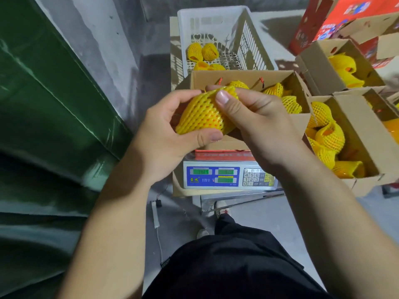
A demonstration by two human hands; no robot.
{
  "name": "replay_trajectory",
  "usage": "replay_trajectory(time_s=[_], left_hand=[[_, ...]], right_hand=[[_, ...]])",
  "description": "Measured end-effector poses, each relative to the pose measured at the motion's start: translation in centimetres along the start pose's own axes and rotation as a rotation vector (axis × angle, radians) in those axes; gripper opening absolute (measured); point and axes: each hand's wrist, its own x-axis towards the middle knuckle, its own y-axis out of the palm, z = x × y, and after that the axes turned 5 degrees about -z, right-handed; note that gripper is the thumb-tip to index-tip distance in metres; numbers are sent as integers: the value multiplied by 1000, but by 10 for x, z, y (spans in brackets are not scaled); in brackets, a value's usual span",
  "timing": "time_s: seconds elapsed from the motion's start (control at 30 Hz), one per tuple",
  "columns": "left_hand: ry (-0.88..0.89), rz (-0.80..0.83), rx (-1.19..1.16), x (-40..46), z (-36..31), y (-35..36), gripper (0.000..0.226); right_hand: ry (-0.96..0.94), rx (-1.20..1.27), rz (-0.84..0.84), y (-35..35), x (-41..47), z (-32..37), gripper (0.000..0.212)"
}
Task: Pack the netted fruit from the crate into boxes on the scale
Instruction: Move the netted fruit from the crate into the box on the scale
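Observation:
Both hands hold one fruit in yellow foam netting (200, 113) above the near edge of the open cardboard box (244, 77) on the scale (224, 176). My left hand (170, 134) grips the fruit from below and the left. My right hand (248, 113) pinches the net's upper end between thumb and fingers. Several netted fruit (285, 98) lie in the right part of the box. Behind it, the white plastic crate (216, 24) holds a few netted fruit (203, 52) on its floor.
Two more open cardboard boxes with netted fruit stand at the right, one near (356, 117) and one farther back (317, 67). Red printed cartons (336, 18) are stacked at the top right. A green tarpaulin (43, 104) fills the left. A cable (158, 229) trails on the floor.

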Motion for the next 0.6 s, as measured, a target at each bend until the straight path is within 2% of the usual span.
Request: replay_trajectory(time_s=[0.13, 0.2, 0.3, 0.4, 0.5, 0.6], left_hand=[[35, -89, -48, -3, -2, -3, 70], [35, -113, -74, -5, -5, -2, 66], [20, -117, -88, -6, -10, 3, 56], [-12, -121, -109, -6, -11, 5, 45], [-67, -158, -88, -3, -9, 3, 32], [-124, -180, -44, -1, -4, 0, 25]], right_hand=[[22, 97, -56, 14, -4, -2, 21], [32, 110, -25, 18, -7, -2, 17], [74, 77, 9, 15, -9, -3, 29], [118, 125, -40, 6, -10, -1, 30], [4, 77, -198, -13, -1, 9, 23], [-279, -148, -485, -45, 20, 24, 29]])
